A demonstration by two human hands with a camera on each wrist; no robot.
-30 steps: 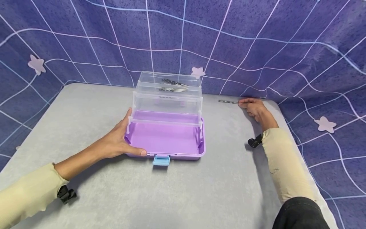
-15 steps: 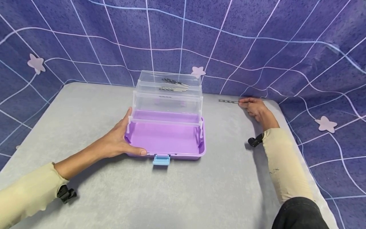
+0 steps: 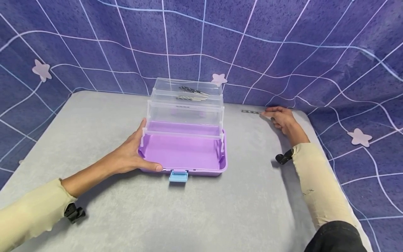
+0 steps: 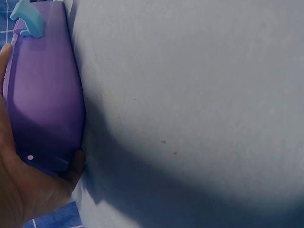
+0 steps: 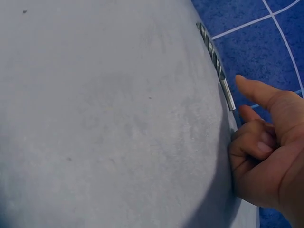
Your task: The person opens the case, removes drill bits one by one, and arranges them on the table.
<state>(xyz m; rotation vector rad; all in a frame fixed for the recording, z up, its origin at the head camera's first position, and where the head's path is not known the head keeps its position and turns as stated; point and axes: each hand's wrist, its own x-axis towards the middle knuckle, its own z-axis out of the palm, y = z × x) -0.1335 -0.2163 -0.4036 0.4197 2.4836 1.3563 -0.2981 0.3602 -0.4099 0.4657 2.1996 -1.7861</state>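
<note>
A purple toolbox (image 3: 182,154) stands unfolded, its clear tiered trays (image 3: 185,113) raised at the back. Drill bits (image 3: 192,94) lie in the upper trays. My left hand (image 3: 130,154) grips the box's front left corner, thumb along the front rim; in the left wrist view a finger (image 4: 77,166) curls at its lower edge. A single drill bit (image 5: 216,66) with a spiral flute lies flat on the table, right of the box. My right hand (image 3: 280,119) is at its plain shank end. In the right wrist view the thumb and forefinger stand apart there, the other fingers folded.
A blue latch (image 3: 178,176) hangs from the box's front. The grey table (image 3: 204,213) ends at the back and right against a purple-blue cloth (image 3: 189,38) with lines and stars. The loose bit lies close to the back edge.
My right hand's thumb and forefinger have parted slightly at the shank, where they looked closed on it before. The bit and the box stay in place, and my left hand keeps its hold.
</note>
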